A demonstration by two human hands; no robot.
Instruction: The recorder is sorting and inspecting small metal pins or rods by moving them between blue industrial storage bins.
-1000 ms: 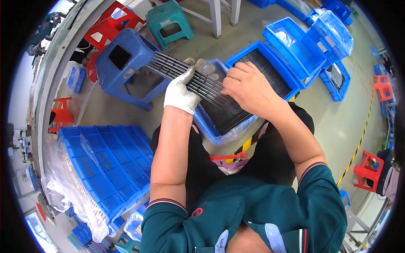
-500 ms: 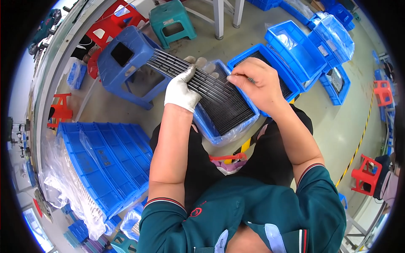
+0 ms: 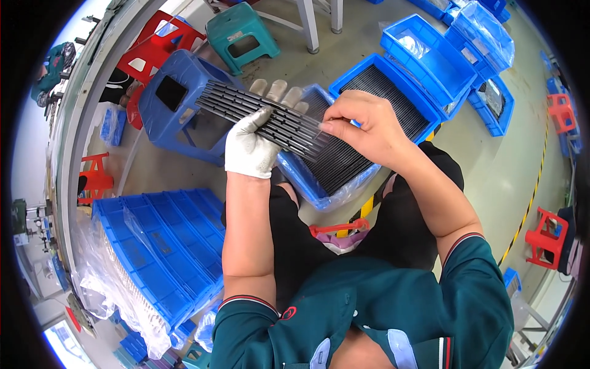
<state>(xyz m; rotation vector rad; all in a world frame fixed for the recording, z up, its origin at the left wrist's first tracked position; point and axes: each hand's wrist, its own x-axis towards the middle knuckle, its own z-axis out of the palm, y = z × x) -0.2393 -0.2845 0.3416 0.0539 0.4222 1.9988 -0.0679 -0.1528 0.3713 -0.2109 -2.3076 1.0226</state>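
My left hand point(image 3: 249, 150), in a white glove, holds a fanned layer of several thin dark metal rods point(image 3: 286, 127) across the palm. Its thumb lies over them, and the fingertips show beyond their far side. My bare right hand point(image 3: 369, 126) is closed, thumb and forefinger pinching at the right end of a rod in that layer; the exact contact is small and partly hidden. Below both hands, a blue bin point(image 3: 319, 202) lined with clear plastic holds many similar dark rods point(image 3: 344, 166).
Another blue bin point(image 3: 435, 117) of dark rods stands just right, beside stacked blue crates point(image 3: 424, 74). A blue stool point(image 3: 184, 132) is at the left, with a green stool point(image 3: 246, 31) behind it. Large blue crates point(image 3: 160, 240) stand near my left forearm.
My right hand's fingertips have moved left to the rods' right ends. The left hand and its rods have shifted slightly left. The whole view has shifted a little.
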